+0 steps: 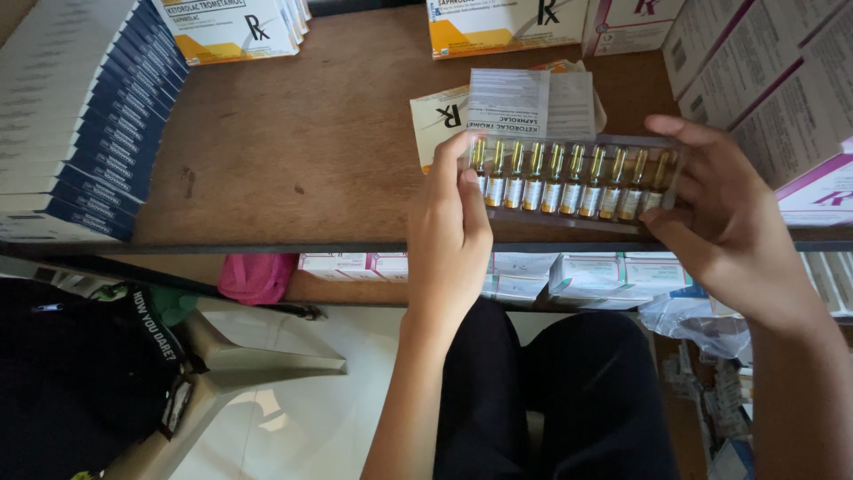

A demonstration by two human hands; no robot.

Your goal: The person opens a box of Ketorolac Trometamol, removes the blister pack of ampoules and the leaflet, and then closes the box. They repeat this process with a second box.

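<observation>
Both hands hold a clear plastic tray (569, 222) with a row of several small amber glass ampoules (573, 182) standing side by side. My left hand (449, 236) grips the tray's left end, thumb on top. My right hand (724, 213) clasps its right end. The tray hovers just above the front edge of a brown wooden table (302, 151). Behind it lie a folded paper leaflet (531, 102) and an open white-and-yellow carton (438, 124).
Blue-and-white boxes (75, 116) are stacked at the table's left. White-and-yellow cartons (235, 27) stand at the back, pink-and-white cartons (769, 80) at the right. A lower shelf holds more boxes (586, 276) and a pink cloth (258, 276). A black bag (80, 373) sits on a chair.
</observation>
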